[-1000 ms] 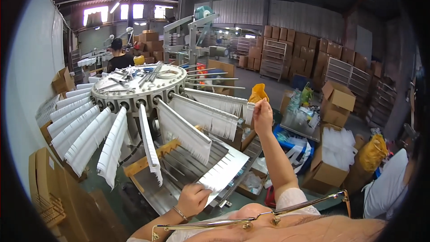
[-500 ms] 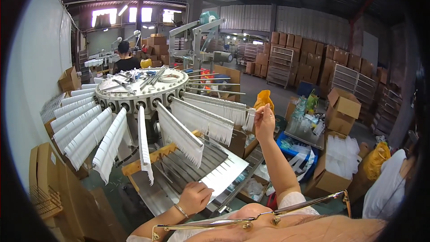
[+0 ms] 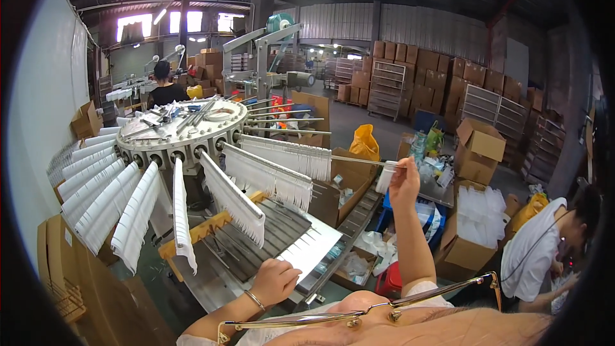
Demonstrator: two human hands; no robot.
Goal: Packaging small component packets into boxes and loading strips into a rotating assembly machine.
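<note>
My right hand (image 3: 405,182) is raised, its fingers pinched at the far end of a thin metal rod (image 3: 359,159). Beside those fingers a small bunch of white strips (image 3: 385,178) hangs from the rod. Farther in, the same line of rod carries a long row of white strips (image 3: 282,154), next to the round machine head (image 3: 186,138). My left hand (image 3: 274,280) is closed, with a bracelet at the wrist, by the near edge of a metal tray of slender bars (image 3: 256,237). Its fingertips are partly hidden, and I cannot make out anything in them.
More rods with white strips (image 3: 138,211) fan out from the machine. Loose tools lie on its top. Cardboard boxes (image 3: 477,150), a yellow bag (image 3: 364,142) and a blue bin (image 3: 435,230) stand to the right. One person bends at far right; another is behind the machine.
My right hand has moved outward to the right, carrying the small bunch away from the long row and baring the rod between. The left hand stays by the tray. The view has turned slightly right.
</note>
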